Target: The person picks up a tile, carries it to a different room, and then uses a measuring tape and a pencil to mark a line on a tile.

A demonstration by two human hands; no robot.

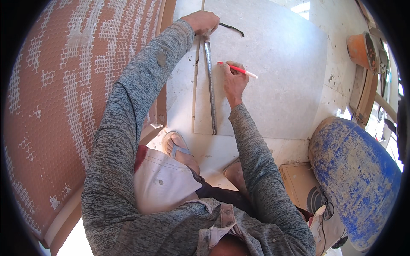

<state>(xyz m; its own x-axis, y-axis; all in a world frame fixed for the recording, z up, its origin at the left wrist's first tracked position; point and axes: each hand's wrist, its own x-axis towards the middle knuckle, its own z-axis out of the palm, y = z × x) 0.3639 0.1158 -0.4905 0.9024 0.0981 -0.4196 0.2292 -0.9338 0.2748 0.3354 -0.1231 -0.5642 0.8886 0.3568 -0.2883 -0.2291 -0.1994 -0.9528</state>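
Observation:
A large pale grey tile [277, 85] lies flat in front of me. Along its left side stretches the metal blade [210, 85] of a tape measure, down to the tile's near edge. My left hand [202, 23] is closed at the blade's far end, around the tape measure, whose case is mostly hidden by the fingers. A black strap [232, 28] sticks out to the right of that hand. My right hand [235, 84] grips a red marker [243, 71] with a white end, its red tip turned left toward the blade, a short way off.
On the left leans a large brown panel [51, 106] with a honeycomb surface and whitish streaks. A mortar-smeared blue drum [354, 175] lies at the right, beside a cardboard box [294, 181]. An orange bucket [359, 50] stands far right. My sandalled foot [181, 151] is near the tile's edge.

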